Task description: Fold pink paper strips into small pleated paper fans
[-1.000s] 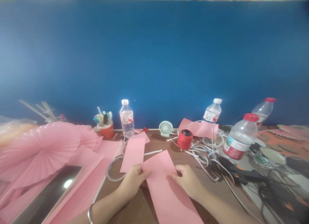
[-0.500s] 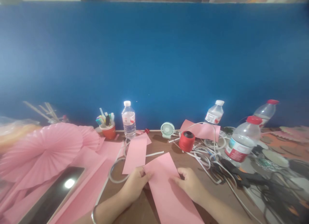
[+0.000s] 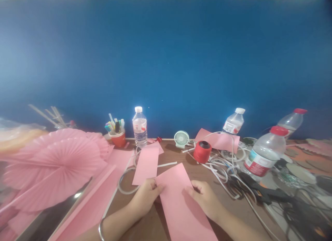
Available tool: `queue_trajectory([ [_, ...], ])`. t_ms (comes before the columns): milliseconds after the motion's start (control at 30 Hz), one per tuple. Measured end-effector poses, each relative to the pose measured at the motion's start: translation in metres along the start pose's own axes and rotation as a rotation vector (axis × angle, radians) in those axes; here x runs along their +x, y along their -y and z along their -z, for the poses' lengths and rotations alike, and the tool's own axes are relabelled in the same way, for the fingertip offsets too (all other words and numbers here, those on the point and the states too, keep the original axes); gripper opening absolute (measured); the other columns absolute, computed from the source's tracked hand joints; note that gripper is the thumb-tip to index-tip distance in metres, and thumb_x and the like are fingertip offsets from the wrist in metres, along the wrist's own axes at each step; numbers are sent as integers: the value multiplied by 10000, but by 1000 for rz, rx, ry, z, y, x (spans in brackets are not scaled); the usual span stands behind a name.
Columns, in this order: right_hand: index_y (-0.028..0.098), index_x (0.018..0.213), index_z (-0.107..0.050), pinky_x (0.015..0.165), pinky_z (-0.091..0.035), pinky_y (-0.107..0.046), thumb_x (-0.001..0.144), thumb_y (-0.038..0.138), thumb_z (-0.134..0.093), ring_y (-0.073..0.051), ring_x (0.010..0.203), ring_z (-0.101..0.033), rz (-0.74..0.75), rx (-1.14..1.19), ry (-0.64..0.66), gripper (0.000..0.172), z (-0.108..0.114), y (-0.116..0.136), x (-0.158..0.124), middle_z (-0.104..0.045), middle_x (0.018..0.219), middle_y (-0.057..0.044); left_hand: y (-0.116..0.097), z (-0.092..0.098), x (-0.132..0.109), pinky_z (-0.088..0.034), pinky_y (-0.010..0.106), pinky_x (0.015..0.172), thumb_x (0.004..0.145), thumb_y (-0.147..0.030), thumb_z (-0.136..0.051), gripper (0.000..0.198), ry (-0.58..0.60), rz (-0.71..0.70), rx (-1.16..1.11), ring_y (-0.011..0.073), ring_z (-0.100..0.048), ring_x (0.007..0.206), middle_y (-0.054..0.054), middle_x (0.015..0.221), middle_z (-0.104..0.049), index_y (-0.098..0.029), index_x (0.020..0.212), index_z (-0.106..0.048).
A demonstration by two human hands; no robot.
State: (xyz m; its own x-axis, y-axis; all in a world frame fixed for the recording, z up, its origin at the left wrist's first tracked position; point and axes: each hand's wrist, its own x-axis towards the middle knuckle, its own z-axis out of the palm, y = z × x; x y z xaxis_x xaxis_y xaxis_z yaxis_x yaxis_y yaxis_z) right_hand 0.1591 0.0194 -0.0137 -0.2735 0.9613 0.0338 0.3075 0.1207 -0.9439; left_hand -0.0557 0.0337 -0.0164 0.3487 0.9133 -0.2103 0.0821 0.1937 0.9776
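A long strip of pink paper (image 3: 181,203) slants over the brown table in front of me, its near end running out of view. My left hand (image 3: 145,196) pinches its left edge near the far end, thumb on top. Across from it, my right hand (image 3: 206,199) grips the right edge with the thumb on top and fingers curled underneath. Just beyond my left hand lies a smaller pink paper piece (image 3: 147,165). Farther left, a pleated pink paper fan (image 3: 64,158) rests over more pink sheets (image 3: 88,203) and a dark, shiny flat device (image 3: 52,216).
A water bottle (image 3: 140,128), a cup of pens (image 3: 118,139), a small fan (image 3: 181,139) and a red roll-shaped object (image 3: 202,152) stand along the blue partition (image 3: 166,68). On the right are tangled white cords (image 3: 225,166), more bottles (image 3: 266,154) and a black glue gun (image 3: 259,191).
The pleated fan on the left has shifted rightward and now covers more of the dark device. The view has moved slightly. Both hands keep their hold on the paper strip.
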Motion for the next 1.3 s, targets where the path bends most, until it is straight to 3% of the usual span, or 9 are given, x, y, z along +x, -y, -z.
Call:
queue_trajectory([
  [333,113,699,-619,560,-363,-228,801,466,-456,-161,628,-487,6,0,-8,402,0,0,-1,-579,658,-24,-2,0,-1,-462,320,707,755,-443,-551,372,50,-29,-6,240,-617,774,100,786,-662,-79,804,-616],
  [633,125,862,-583,692,-412,-266,830,396,-457,-211,799,-541,59,157,61,301,3,6,-1,-599,826,-56,1,2,2,-485,332,638,682,-485,-609,407,-69,39,-41,225,-619,683,93,728,-656,-84,751,-598],
  [900,131,791,-575,665,-401,-248,826,461,-438,-193,762,-522,33,105,30,359,1,4,0,-591,782,-46,0,1,4,-496,345,643,657,-476,-632,419,-61,50,-85,237,-630,685,101,729,-656,-75,774,-599],
  [1300,137,838,-590,699,-398,-264,844,381,-448,-178,724,-517,80,160,31,283,1,4,-1,-594,778,-34,-7,-2,1,-506,361,688,637,-471,-651,426,-35,57,-125,244,-631,738,100,748,-664,-81,801,-605],
])
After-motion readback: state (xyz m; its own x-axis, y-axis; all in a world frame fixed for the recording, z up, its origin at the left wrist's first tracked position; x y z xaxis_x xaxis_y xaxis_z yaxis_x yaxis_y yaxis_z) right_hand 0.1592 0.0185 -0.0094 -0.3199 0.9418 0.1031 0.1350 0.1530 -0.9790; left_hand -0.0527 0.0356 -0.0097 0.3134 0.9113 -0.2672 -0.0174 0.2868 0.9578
